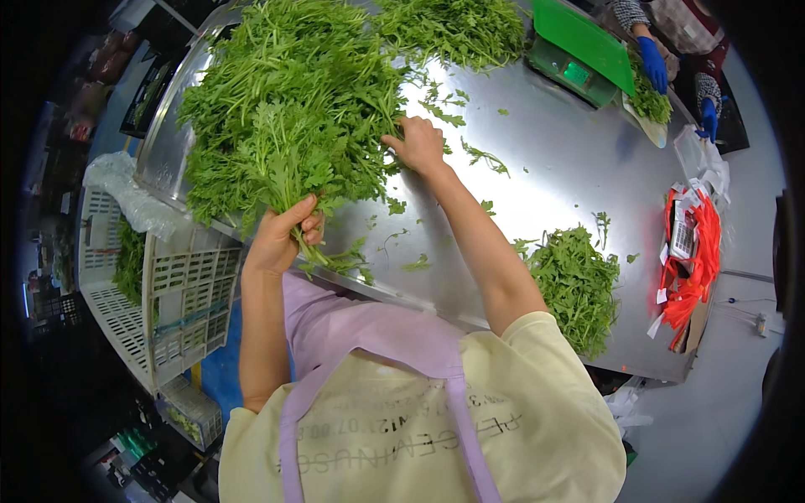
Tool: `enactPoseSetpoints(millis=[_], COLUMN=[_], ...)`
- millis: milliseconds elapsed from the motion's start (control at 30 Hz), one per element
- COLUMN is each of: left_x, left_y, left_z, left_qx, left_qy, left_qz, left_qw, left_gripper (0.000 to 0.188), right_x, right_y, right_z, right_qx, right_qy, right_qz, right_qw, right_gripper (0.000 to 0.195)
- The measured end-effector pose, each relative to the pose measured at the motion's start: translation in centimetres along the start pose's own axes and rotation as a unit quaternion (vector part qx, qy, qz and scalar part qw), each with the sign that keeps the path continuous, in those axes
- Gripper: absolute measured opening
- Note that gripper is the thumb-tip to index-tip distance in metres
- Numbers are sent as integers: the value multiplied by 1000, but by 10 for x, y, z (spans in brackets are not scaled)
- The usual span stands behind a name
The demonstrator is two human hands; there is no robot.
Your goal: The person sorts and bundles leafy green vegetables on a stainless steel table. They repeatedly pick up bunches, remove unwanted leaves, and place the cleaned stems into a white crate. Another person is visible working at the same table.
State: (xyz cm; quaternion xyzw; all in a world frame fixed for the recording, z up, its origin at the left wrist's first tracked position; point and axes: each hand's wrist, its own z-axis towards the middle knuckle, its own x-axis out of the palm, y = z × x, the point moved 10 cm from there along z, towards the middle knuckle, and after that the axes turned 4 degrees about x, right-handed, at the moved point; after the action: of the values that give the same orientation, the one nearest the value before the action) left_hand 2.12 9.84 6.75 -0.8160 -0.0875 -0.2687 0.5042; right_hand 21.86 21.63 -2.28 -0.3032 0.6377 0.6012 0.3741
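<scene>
My left hand (284, 234) grips the stems of a bunch of leafy greens (286, 173) at the near left edge of the metal table (465, 264). The bunch's leaves point away from me and overlap a large heap of the same greens (302, 69). At the heap's right side is my right hand (418, 144), its thumb apart and its fingertips partly hidden against the leaves; whether it grips any is unclear. Loose sprigs (484, 156) lie scattered on the metal. A smaller pile of greens (575, 283) sits right of my right arm.
A green scale (582, 47) stands at the far right. Beside it, a co-worker's blue-gloved hand (653, 66) touches greens. Red ties (707, 251) lie along the table's right edge. White plastic crates (188, 283) stand at the left, with clear plastic film (119, 182) over one rim.
</scene>
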Motion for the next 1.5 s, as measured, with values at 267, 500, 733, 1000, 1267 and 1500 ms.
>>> enactPoseSetpoints(millis=[267, 500, 733, 1000, 1267, 1500], left_x=[-17, -3, 10, -20, -82, -103], left_y=[25, 58, 58, 21, -100, -165], left_z=[2, 20, 26, 24, 2, -7], left_qx=[-41, -121, -155, -137, -6, 107], left_qy=[-18, 30, 139, 149, 63, 19], left_qz=[21, 90, 5, -12, 55, 60], left_qw=[999, 988, 978, 979, 997, 992], left_gripper=[14, 31, 40, 28, 16, 14], right_x=[-16, -119, -109, -86, -56, 101], right_y=[-6, 106, 159, 200, 168, 327], right_z=[-63, -130, -132, -118, -64, -52], right_qx=[-45, -343, -379, -368, -100, -356], right_qy=[41, -188, -196, -111, -110, 49], right_qz=[196, 21, -30, 10, 223, 154], right_qw=[979, 920, 904, 923, 963, 920], right_gripper=[17, 19, 18, 25, 29, 36])
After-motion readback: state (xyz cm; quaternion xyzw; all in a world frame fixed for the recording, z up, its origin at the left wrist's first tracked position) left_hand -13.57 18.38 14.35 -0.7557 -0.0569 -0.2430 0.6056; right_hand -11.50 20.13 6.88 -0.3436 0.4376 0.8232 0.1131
